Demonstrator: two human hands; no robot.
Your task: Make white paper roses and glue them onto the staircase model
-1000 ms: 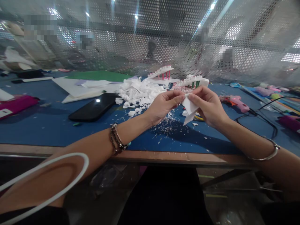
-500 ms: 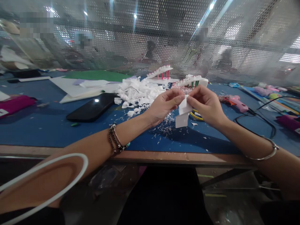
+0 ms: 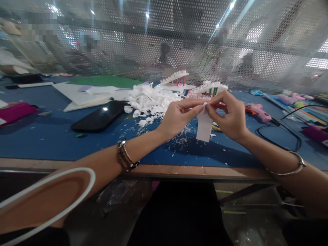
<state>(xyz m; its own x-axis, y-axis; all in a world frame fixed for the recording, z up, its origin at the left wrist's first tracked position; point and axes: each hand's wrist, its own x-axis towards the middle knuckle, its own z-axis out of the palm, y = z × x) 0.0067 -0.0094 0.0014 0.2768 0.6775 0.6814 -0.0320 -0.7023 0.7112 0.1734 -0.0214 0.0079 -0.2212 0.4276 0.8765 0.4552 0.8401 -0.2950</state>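
A white paper strip [image 3: 204,127] hangs down from the fingertips of both hands, above the blue table. My left hand [image 3: 178,116] pinches its top edge between thumb and fingers. Right beside it, my right hand [image 3: 228,114] pinches the same edge, so the fingertips nearly meet. Behind the left hand lies a heap of torn white paper pieces [image 3: 151,99]. Tiny paper scraps [image 3: 183,140] are scattered on the table below the hands. A yellow ring-shaped thing [image 3: 216,127] shows partly behind the right hand.
A black phone [image 3: 99,116] lies left of the heap. White sheets [image 3: 77,94] and a green sheet [image 3: 105,81] lie behind it. Two small stair-like models [image 3: 176,78] stand at the back, before a perforated metal screen [image 3: 143,44]. At right are a pink glue gun [image 3: 261,112] and black cable [image 3: 292,133].
The paper strip, creased and bent before, now hangs straighter and slightly further right. Both hands still pinch its top; the left hand's fingers have stretched a little to the right.
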